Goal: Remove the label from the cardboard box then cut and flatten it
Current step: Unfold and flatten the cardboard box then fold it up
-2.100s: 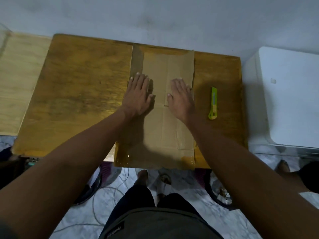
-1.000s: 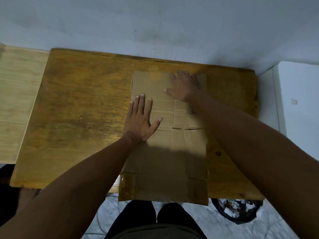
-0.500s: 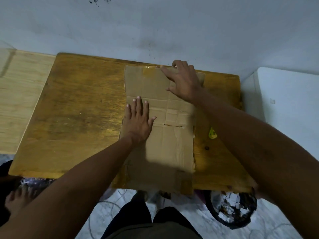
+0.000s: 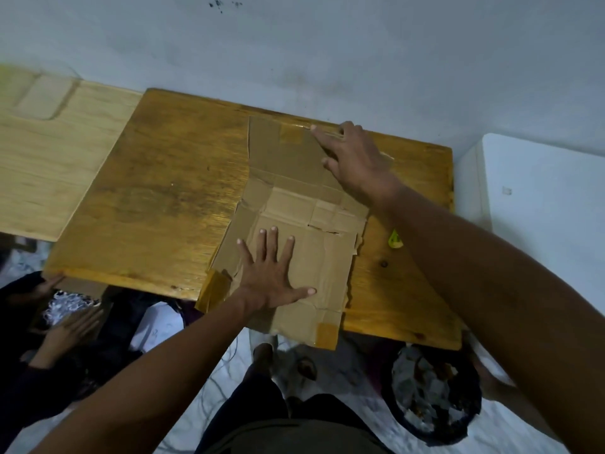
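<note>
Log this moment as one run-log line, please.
stage: flattening | cardboard box: cut open, on table | left hand: pressing near part | right hand: on far flap | cutter: mostly hidden

No text, label, brand, number or sign can be read on anything in this view.

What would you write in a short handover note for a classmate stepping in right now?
Left hand: flat, fingers spread, pressing the near half of the cardboard.
Right hand: flat on the far end.
The cardboard lies cut open on the wooden table, its near edge hanging over the front.
The knife is mostly hidden behind the right forearm.
Done: box cut open.
Left: press the creases flat; tape patches remain; no label is visible.
</note>
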